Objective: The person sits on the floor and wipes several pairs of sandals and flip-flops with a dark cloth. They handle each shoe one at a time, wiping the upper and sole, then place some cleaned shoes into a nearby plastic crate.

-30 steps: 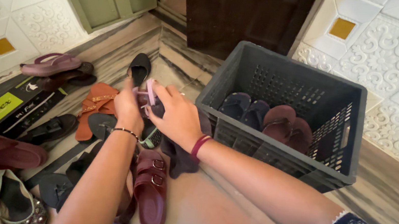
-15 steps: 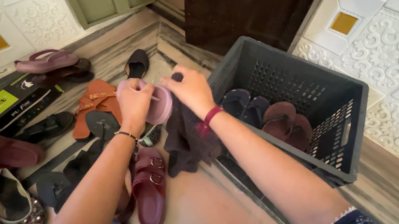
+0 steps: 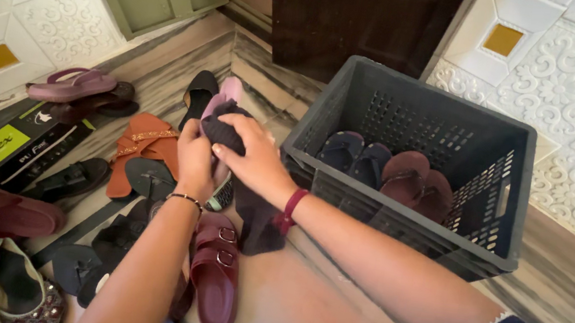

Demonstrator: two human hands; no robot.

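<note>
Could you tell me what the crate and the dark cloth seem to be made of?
The crate looks like moulded dark grey plastic, matt, with perforated walls. The cloth under the right hand seems a soft knitted fabric, ribbed and hanging limp.

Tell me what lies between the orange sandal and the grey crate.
In the head view, both hands, left hand and right hand, pressing a dark cloth on a pink slipper, lie between orange sandal and crate.

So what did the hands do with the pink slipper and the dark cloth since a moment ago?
The left hand turned the pink slipper from flat to upright, toe pointing up. The right hand brought the dark cloth over it and now presses it against the slipper, the rest of the cloth hanging below. The dark crate, the slippers inside it and the shoes on the floor stayed put.
</note>
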